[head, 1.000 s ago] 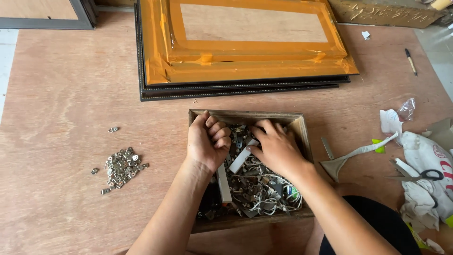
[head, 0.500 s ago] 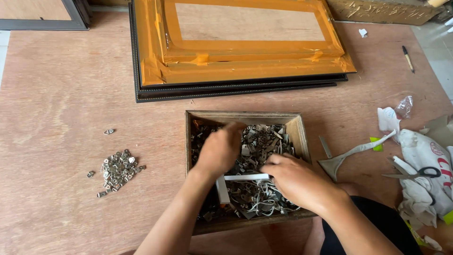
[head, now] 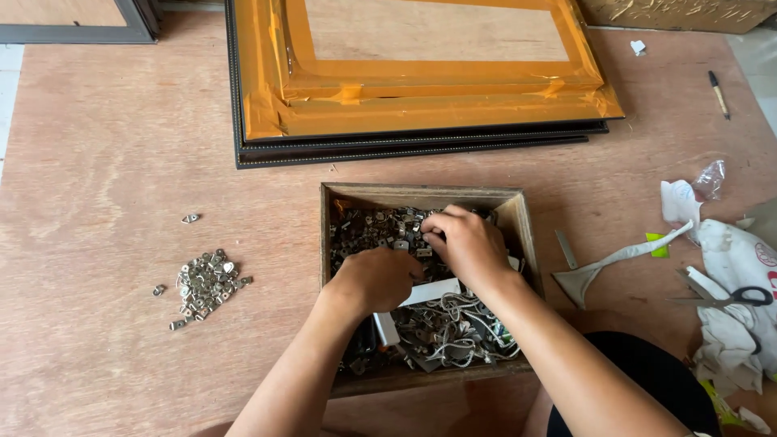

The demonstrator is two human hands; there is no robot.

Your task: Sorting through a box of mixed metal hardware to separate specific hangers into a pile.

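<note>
At the left of the frame a small heap of metal hanger clips (head: 205, 281) is lying on the plywood table (head: 97, 162), with a few strays just beside it. At centre, a shallow wooden box (head: 524, 222) is sitting low in the frame, filled with more small metal fittings (head: 372, 231) toward its upper end and coiled wire (head: 453, 324) toward its lower end. The left hand (head: 374, 279) is resting inside the box with fingers curled under; what they are pinching, if anything, cannot be told from here. The right hand (head: 465, 243) is reaching into the upper fittings, fingers drawn narrow, probably on one piece. The fittings are judged light, stiff, small and slippery, best taken by the edges between fingertips. Across the top, orange-taped picture frames (head: 421, 97) are lying stacked. At the right, scissors (head: 728, 298) are lying on white rags (head: 740, 259).
</note>
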